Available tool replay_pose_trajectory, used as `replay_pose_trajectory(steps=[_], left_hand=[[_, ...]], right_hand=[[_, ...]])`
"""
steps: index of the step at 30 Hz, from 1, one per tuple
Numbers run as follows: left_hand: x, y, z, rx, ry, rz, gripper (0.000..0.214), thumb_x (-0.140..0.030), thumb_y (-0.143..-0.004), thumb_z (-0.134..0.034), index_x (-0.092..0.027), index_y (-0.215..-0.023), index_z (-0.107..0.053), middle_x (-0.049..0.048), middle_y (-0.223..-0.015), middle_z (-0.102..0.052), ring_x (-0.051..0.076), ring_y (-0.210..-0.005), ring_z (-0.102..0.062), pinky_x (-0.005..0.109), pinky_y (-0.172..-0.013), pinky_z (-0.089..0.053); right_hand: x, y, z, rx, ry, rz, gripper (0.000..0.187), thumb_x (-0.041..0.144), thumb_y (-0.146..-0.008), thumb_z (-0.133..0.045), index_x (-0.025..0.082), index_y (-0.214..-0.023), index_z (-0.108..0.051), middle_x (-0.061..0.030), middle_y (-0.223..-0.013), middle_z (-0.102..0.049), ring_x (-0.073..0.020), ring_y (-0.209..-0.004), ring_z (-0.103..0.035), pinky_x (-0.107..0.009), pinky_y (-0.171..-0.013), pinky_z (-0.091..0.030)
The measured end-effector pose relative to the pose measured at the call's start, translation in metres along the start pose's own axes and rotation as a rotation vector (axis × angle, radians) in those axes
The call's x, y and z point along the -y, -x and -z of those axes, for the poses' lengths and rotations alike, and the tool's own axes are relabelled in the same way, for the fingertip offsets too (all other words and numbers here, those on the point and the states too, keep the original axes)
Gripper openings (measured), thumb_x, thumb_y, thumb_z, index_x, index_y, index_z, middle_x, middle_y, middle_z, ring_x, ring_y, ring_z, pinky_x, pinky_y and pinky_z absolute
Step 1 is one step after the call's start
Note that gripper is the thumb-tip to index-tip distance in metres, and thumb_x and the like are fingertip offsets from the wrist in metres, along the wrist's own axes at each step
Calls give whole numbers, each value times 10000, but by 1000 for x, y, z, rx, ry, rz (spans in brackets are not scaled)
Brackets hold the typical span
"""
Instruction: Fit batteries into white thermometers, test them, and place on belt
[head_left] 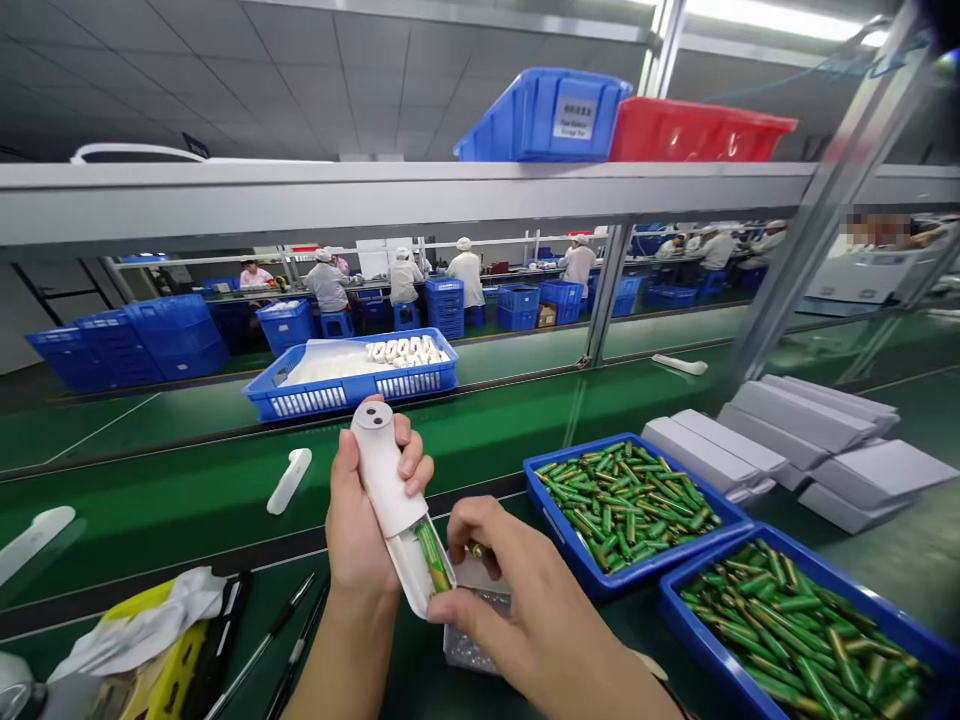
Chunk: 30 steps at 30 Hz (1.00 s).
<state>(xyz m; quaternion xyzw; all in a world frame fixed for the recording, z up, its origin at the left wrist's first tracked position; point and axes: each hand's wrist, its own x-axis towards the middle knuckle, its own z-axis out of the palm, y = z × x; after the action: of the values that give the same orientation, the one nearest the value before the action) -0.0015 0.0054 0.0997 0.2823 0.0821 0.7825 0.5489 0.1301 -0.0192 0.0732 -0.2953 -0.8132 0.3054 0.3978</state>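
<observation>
My left hand (367, 520) is wrapped round a white handheld device (384, 465), which looks like an infrared thermometer with two dark round openings at its head. Its lower end has an uncovered battery compartment, where a green battery (431, 556) lies. My right hand (517, 580) is at that end, its thumb touching the compartment's tip. Between its curled fingers shows the gold end of another battery (474, 548), mostly hidden. Beneath the right hand lies a clear plastic piece (469, 650), partly covered.
Two blue trays of green batteries (630, 505) (802, 630) stand at right, beside stacked white boxes (712, 450). White devices (289, 480) lie on the green conveyor (480, 440); a blue basket (352, 385) is behind. Pens (262, 640) and a yellow holder (161, 650) lie left. Co-workers sit far back.
</observation>
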Motion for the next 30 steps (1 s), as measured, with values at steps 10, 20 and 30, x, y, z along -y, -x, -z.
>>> replay_pose_trajectory(steps=[10, 20, 30], left_hand=[[6, -9, 6, -167, 28, -11, 282, -276, -977, -277, -155, -985, -532, 16, -752, -476, 61, -528, -427, 142, -454, -414], [28, 7, -2, -195, -215, -92, 188, -377, -866, -555, -225, -977, -562, -3, -735, -488, 81, -544, -454, 171, -471, -408], [22, -6, 8, -229, -195, -70, 373, -515, -861, -537, -166, -972, -610, 36, -819, -607, 115, -693, -593, 227, -668, -513]], right_hand=[[-9, -5, 19, 37, -524, -212, 127, 327, -966, -427, 207, -970, -469, 3, -787, -578, -99, -616, -540, -231, -583, -441], [-14, -6, 6, -234, 17, 29, 43, 244, -906, -538, 208, -894, -557, 5, -710, -547, -120, -595, -510, -226, -518, -405], [-20, -6, 0, -249, 98, 164, 280, 132, -890, -535, 213, -1157, -515, -76, -1152, -592, -194, -1068, -552, -306, -896, -462]])
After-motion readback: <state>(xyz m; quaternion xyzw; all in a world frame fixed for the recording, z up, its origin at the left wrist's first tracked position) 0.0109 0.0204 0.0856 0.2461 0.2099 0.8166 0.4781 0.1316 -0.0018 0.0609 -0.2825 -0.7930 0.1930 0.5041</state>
